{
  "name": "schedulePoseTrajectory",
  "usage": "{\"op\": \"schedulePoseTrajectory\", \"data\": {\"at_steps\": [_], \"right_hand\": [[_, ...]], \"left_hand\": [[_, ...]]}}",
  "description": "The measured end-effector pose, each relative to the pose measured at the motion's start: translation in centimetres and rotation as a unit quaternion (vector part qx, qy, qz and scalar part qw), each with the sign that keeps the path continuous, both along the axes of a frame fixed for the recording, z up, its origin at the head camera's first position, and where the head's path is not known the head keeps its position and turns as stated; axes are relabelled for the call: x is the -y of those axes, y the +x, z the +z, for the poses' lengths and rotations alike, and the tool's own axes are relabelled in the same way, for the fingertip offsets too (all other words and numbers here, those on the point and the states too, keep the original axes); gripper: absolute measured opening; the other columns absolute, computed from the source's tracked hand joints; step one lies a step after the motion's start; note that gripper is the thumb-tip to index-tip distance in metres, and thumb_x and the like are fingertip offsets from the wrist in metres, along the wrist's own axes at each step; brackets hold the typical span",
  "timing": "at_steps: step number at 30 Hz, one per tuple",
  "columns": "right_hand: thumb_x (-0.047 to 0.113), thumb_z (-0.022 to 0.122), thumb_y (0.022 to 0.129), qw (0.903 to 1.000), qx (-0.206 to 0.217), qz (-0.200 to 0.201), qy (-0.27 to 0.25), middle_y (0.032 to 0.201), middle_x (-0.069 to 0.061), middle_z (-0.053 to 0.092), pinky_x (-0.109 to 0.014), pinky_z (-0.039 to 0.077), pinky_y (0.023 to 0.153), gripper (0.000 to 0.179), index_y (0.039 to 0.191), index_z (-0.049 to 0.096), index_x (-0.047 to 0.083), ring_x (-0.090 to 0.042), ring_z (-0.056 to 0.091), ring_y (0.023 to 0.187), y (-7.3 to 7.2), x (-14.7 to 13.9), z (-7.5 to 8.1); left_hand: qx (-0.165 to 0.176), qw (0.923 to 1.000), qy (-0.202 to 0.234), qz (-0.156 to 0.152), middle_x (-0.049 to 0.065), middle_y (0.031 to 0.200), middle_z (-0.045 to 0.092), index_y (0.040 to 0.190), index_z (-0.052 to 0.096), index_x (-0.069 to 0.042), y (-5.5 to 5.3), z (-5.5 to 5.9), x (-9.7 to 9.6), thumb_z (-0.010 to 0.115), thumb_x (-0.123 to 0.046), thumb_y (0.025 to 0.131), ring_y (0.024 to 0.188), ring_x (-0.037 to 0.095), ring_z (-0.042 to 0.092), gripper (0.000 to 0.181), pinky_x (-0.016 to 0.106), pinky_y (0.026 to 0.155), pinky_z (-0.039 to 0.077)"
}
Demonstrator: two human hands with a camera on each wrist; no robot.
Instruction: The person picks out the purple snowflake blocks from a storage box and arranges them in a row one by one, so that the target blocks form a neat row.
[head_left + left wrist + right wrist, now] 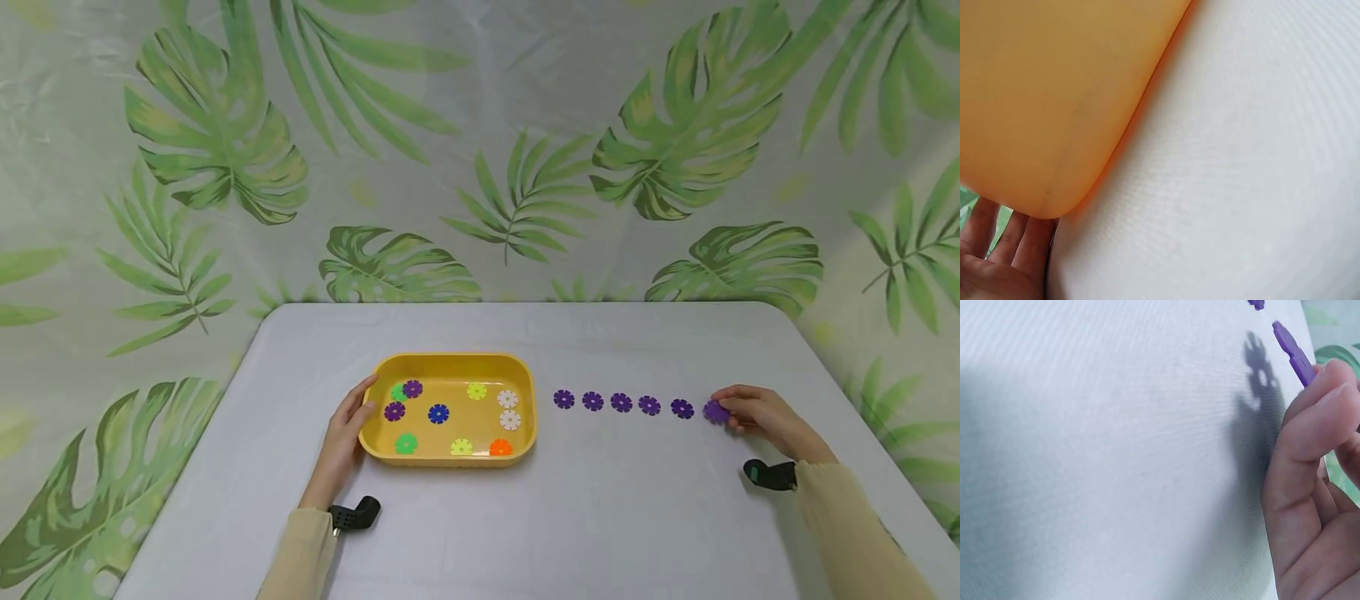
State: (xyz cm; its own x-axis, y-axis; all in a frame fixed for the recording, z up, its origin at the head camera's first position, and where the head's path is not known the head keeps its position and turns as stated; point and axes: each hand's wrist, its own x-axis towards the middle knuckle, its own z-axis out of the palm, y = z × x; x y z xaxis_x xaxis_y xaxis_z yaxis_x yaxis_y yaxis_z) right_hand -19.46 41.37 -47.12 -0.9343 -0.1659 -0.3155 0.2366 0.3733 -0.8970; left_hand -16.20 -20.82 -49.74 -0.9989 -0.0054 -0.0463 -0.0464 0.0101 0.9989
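Observation:
At the right end of a row of purple snowflake discs (pixel 620 402), my right hand (pixel 765 417) pinches another purple snowflake disc (pixel 716 411) between thumb and fingertips. In the right wrist view this disc (pixel 1294 355) is tilted and apart from the table, its shadow falling on the cloth. My left hand (pixel 343 437) holds the left side of a yellow tray (pixel 450 461), with the thumb at the rim. In the left wrist view, fingers (pixel 1029 250) show beyond the tray's wall (pixel 1054 112).
Inside the tray lie loose discs: purple (pixel 394 411), blue (pixel 438 413), green (pixel 406 443), yellow (pixel 476 390), white (pixel 510 419) and orange (pixel 501 447). A white cloth (pixel 570 525) covers the table. Behind it hangs a leaf-patterned curtain (pixel 525 100).

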Motion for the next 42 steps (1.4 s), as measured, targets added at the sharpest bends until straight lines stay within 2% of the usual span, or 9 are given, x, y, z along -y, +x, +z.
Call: {"op": "schedulePoseTrajectory", "data": {"at_steps": [4, 11, 16, 19, 24, 31, 34, 39, 42], "right_hand": [[0.009, 0.046, 0.100, 0.9990, -0.027, -0.006, 0.034, 0.085, -0.002, 0.059, -0.025, 0.052, 0.060, 0.035, 0.118, 0.047, -0.021, -0.010, 0.055, 0.066, 0.0, 0.3, -0.2], [0.008, 0.044, 0.099, 0.9936, -0.056, -0.015, 0.097, 0.084, -0.008, 0.060, -0.026, 0.055, 0.059, 0.033, 0.119, 0.047, -0.019, -0.011, 0.058, 0.064, -0.2, 1.1, -0.2], [0.013, 0.045, 0.101, 0.9931, -0.065, -0.024, 0.095, 0.091, -0.011, 0.058, -0.025, 0.054, 0.061, 0.037, 0.123, 0.046, -0.016, -0.012, 0.057, 0.066, -0.6, 2.5, 0.7], [0.017, 0.045, 0.102, 0.9942, -0.077, -0.012, 0.075, 0.098, -0.015, 0.056, -0.026, 0.055, 0.066, 0.039, 0.125, 0.046, -0.015, -0.013, 0.057, 0.070, -0.9, 4.2, 1.7], [0.020, 0.045, 0.102, 0.9961, -0.082, 0.028, 0.013, 0.105, -0.020, 0.050, -0.028, 0.055, 0.072, 0.039, 0.124, 0.046, -0.012, -0.016, 0.057, 0.076, -1.7, 8.4, 3.4], [0.020, 0.048, 0.101, 0.9923, -0.059, 0.087, -0.066, 0.097, -0.013, 0.052, -0.032, 0.055, 0.075, 0.035, 0.122, 0.050, -0.009, -0.017, 0.056, 0.075, -3.2, 16.0, 4.8], [0.020, 0.048, 0.101, 0.9896, -0.044, 0.114, -0.076, 0.099, -0.013, 0.053, -0.031, 0.055, 0.075, 0.033, 0.122, 0.051, -0.006, -0.018, 0.055, 0.076, -3.9, 19.8, 5.5], [0.019, 0.049, 0.100, 0.9832, -0.028, 0.161, -0.081, 0.111, -0.026, 0.053, -0.029, 0.053, 0.074, 0.035, 0.124, 0.051, -0.008, -0.021, 0.055, 0.078, -4.7, 26.0, 6.4], [0.018, 0.049, 0.100, 0.9781, -0.020, 0.191, -0.081, 0.117, -0.029, 0.052, -0.030, 0.053, 0.074, 0.036, 0.125, 0.051, -0.008, -0.022, 0.056, 0.080, -5.1, 29.4, 6.5]], "left_hand": [[0.000, 1.0000, -0.001, 0.003, -0.005, 0.155, 0.026, 0.147, 0.038, -0.019, 0.1, 0.0, 0.0, 0.045, -0.022, 0.103, 0.141, 0.010, 0.018, 0.044, 0.026, 0.111, 0.024], [0.000, 1.0000, 0.004, 0.002, -0.001, 0.156, 0.024, 0.147, 0.039, -0.018, 0.1, 0.0, 0.0, 0.045, -0.023, 0.103, 0.142, 0.014, 0.019, 0.045, 0.030, 0.112, 0.024], [-0.001, 0.9999, 0.013, 0.003, -0.002, 0.155, 0.025, 0.146, 0.039, -0.018, 0.2, 0.1, 0.1, 0.046, -0.022, 0.103, 0.142, 0.013, 0.019, 0.044, 0.029, 0.112, 0.024], [-0.001, 0.9999, 0.016, 0.000, -0.002, 0.155, 0.024, 0.147, 0.038, -0.017, 0.1, 0.1, 0.0, 0.045, -0.021, 0.103, 0.142, 0.013, 0.018, 0.045, 0.029, 0.112, 0.024], [0.001, 0.9998, 0.019, -0.002, -0.002, 0.156, 0.023, 0.147, 0.037, -0.017, 0.1, 0.1, -0.1, 0.045, -0.021, 0.103, 0.142, 0.013, 0.018, 0.045, 0.031, 0.112, 0.023], [0.003, 0.9998, 0.020, -0.001, -0.004, 0.155, 0.023, 0.147, 0.037, -0.018, 0.0, 0.1, -0.2, 0.045, -0.022, 0.103, 0.142, 0.011, 0.017, 0.045, 0.028, 0.111, 0.025], [0.000, 0.9998, 0.021, -0.003, -0.004, 0.155, 0.023, 0.147, 0.038, -0.018, -0.1, 0.1, -0.2, 0.045, -0.022, 0.103, 0.142, 0.011, 0.017, 0.045, 0.028, 0.111, 0.025], [-0.003, 0.9997, 0.022, -0.006, -0.004, 0.155, 0.023, 0.147, 0.038, -0.019, -0.1, 0.0, 0.0, 0.046, -0.024, 0.103, 0.141, 0.011, 0.018, 0.046, 0.028, 0.111, 0.025], [-0.002, 0.9997, 0.022, -0.006, -0.004, 0.155, 0.024, 0.147, 0.038, -0.019, -0.1, -0.1, 0.0, 0.046, -0.024, 0.103, 0.141, 0.011, 0.019, 0.046, 0.028, 0.111, 0.026]]}}
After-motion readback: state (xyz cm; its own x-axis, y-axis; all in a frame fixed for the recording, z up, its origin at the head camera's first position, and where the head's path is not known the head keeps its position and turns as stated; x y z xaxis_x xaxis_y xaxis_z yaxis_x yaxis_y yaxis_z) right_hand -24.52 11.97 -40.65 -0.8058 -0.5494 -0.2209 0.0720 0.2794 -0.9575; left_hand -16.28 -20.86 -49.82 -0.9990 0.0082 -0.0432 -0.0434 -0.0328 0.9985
